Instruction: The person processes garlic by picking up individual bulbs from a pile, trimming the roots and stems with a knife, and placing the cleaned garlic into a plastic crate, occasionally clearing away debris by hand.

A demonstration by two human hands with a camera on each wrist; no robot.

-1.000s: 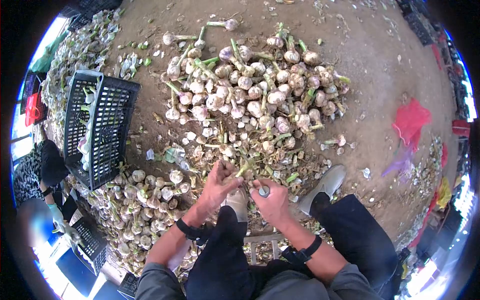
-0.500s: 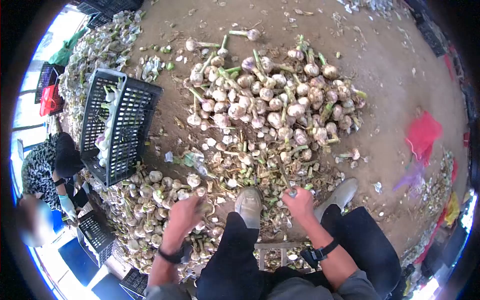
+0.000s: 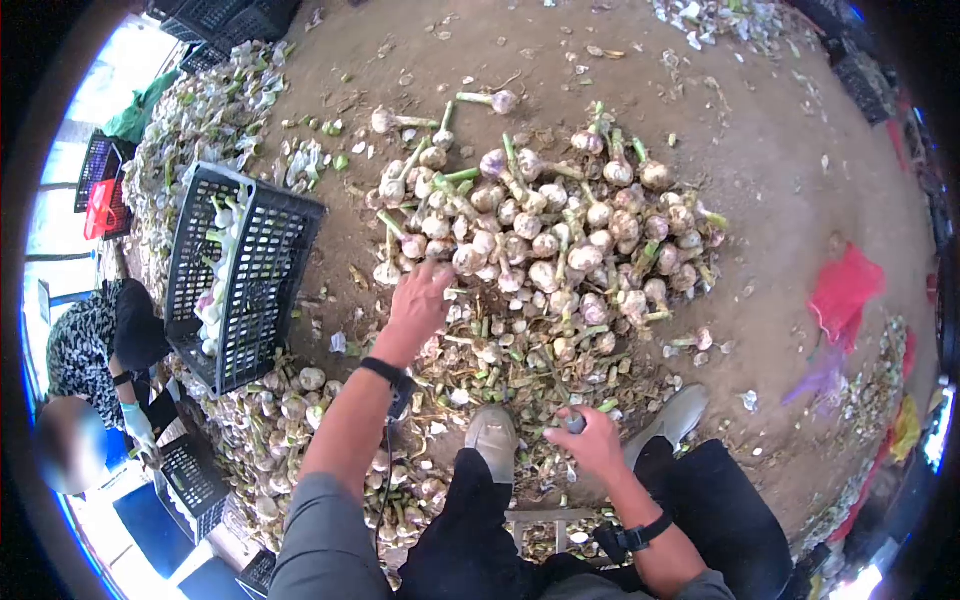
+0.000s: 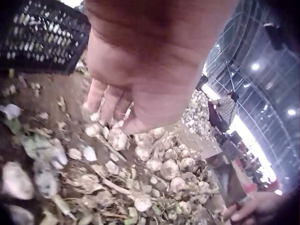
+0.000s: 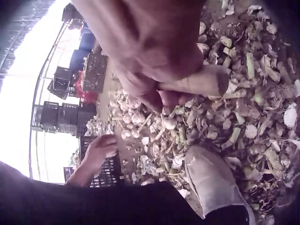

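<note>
Here the left hand (image 3: 420,300) is stretched far out to the near left edge of the big pile of garlic (image 3: 545,225) on the dirt floor (image 3: 780,130). Its fingers are spread and loose, just touching the bulbs, and nothing is gripped yet. The right hand (image 3: 590,440) is kept close, near the grey shoe (image 3: 493,432), and its fingers are curled tight round a small tool with a wooden handle (image 5: 199,82). The blade cannot be seen. Cut stems and skins (image 3: 520,370) are strewn between the pile and the shoe. A black crate (image 3: 235,275) with some garlic in it stands to the left, and more trimmed bulbs (image 3: 300,400) lie near it. To do this well, one bulb with a long stem should be picked from the edge, so the pile is not knocked over. It should be held firmly by the stem, and the tool should be kept pointed away from the reaching arm.
</note>
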